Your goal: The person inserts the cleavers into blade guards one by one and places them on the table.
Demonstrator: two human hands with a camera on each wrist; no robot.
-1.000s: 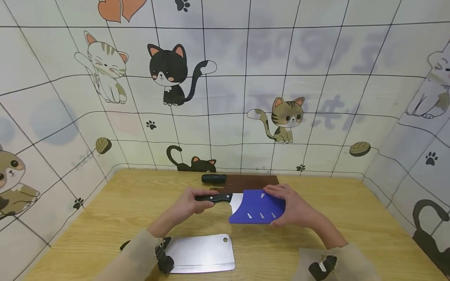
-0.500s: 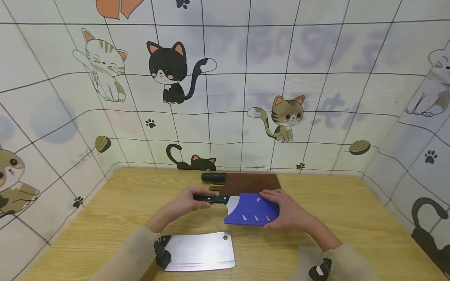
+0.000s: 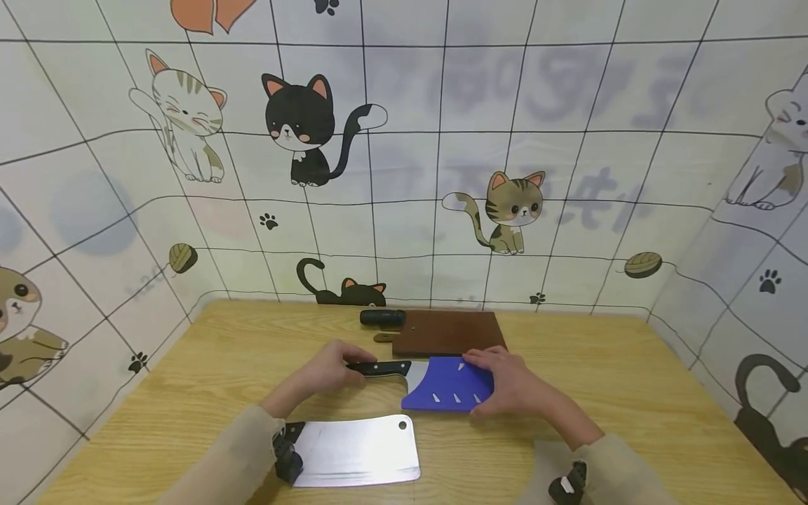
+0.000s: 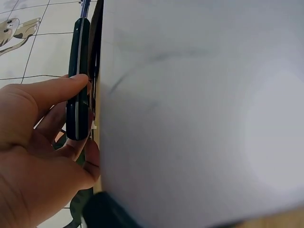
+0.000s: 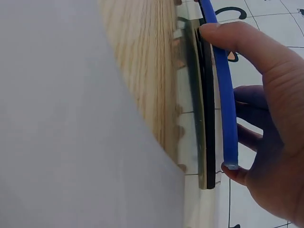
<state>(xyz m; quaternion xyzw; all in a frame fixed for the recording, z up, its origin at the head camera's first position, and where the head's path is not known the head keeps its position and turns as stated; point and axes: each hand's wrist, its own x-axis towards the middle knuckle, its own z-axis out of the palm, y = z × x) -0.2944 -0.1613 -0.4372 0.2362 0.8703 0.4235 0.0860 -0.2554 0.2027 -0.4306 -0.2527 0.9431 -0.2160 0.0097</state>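
A knife with a black riveted handle (image 3: 381,368) and broad blade lies across the middle of the head view, most of its blade hidden inside a blue slotted guard (image 3: 445,386). My left hand (image 3: 331,368) pinches the handle's end between thumb and fingers, also visible beside the handle (image 4: 78,85) in the left wrist view. My right hand (image 3: 511,382) grips the guard's right end, thumb on the near side and fingers at the far edge. In the right wrist view the blue guard (image 5: 225,104) stands edge-on between thumb and fingers.
A bare cleaver (image 3: 356,452) lies in front, its handle partly behind my left wrist strap. Behind the knife, a flat brown piece (image 3: 451,330) with a black handle (image 3: 381,318) and small brown tab lies near the cat-patterned wall. Pale blurred surfaces fill much of both wrist views.
Both hands have brought the knife in its blue guard down toward the tabletop, slightly left and nearer to me. More of the brown piece behind now shows. The cleaver stays put.
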